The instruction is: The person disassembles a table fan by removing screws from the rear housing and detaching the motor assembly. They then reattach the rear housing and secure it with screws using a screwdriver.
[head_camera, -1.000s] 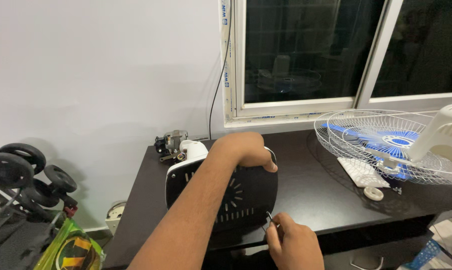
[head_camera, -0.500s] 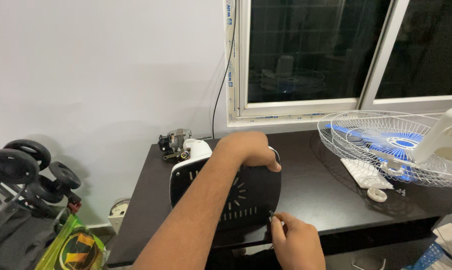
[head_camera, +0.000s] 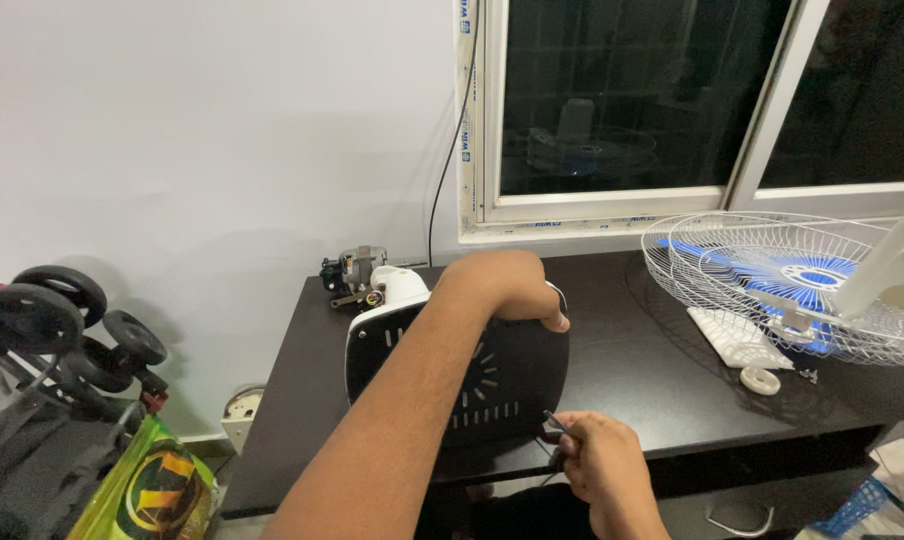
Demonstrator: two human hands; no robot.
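Black and flat, the fan base (head_camera: 492, 385) stands on its edge near the front of the dark table (head_camera: 632, 370), and you keep it up with your left hand (head_camera: 502, 285). That hand is curled over the top edge, fingers wrapped down the far side. Your right hand (head_camera: 597, 465) is low by the bottom corner of the base, with the fingers pinched on a thin metal tool (head_camera: 555, 424). The tip of the tool points up at the black side.

You can see small slots in a ring and a row on the black face. A white rim runs round it.

Behind the base sits a little grey motor (head_camera: 354, 275). To the right lies a white wire fan guard (head_camera: 772, 285) with blue blades (head_camera: 802, 275) in it, and a small white ring (head_camera: 759, 380) just in front. A dark window (head_camera: 672, 100) is above. A stroller with black wheels (head_camera: 42, 310) is on the left, by a green bag (head_camera: 157, 490).
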